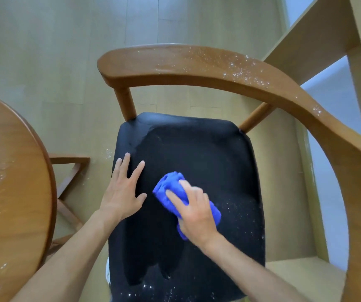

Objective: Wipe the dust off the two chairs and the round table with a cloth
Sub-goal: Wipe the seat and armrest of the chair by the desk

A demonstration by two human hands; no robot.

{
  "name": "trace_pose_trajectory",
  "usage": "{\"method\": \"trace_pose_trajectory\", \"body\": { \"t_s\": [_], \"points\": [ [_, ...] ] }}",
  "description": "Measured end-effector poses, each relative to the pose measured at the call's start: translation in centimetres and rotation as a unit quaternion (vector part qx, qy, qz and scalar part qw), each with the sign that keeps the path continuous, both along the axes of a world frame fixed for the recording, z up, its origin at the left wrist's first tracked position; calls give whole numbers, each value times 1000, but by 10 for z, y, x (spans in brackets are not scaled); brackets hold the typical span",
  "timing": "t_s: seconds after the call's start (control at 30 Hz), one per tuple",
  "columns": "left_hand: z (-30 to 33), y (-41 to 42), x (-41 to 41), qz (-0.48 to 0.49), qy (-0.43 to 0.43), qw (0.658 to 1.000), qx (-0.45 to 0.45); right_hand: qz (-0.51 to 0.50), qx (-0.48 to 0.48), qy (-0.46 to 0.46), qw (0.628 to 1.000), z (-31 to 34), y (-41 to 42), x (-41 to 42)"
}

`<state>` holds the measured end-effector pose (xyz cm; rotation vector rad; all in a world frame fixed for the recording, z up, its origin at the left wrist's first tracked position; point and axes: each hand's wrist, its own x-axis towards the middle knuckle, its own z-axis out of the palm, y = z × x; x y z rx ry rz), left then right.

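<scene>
The right hand [197,211] is pressed down on a bunched bright blue cloth [176,189], fingers curled over the top of it and gripping it against the black padded seat [197,149] of a wooden armchair. The cloth sits near the middle of the seat, slightly toward its right edge. The left hand [124,190] lies flat on the seat just beside the cloth, fingers spread apart, holding nothing, close to the seat's left edge. White specks of dust [234,205] dot the seat toward its right edge and along its near edge. The chair's curved brown wooden backrest rail [197,62] carries more white dust along its top. At the left, the round brown wooden table [11,171] also shows pale dusty patches on its surface.
</scene>
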<state>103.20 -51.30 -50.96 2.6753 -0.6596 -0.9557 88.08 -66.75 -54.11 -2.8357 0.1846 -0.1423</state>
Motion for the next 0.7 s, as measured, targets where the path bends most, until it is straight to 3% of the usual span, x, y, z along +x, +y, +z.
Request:
{"method": "trace_pose_trajectory", "body": {
  "t_s": [0.13, 0.27, 0.33, 0.43, 0.57, 0.63, 0.7],
  "points": [
    [4, -10, -10, -7, -21, 999, 40, 213, 11, 17, 977, 2, 16, -65],
    [3, -12, -18, -33, -4, 996, 79, 357, -73, 7, 931, -1, -49, -35],
    [1, -12, -16, -32, 3, 996, 78, 271, -104, -21, 957, -8, -94, -8],
    [-1, -11, -17, -30, 8, 997, 70, 16, -83, -25, 996, -7, -145, 23],
    [-4, -9, -18, -17, 8, 998, 55, -201, -76, 21, 976, -2, -121, 38],
    [-5, -8, -18, -13, 11, 998, 54, -218, -69, 3, 974, -2, -84, 28],
    [-3, -9, -18, -15, 12, 998, 62, -144, -49, -2, 988, -1, -39, 0]
  ]
}}
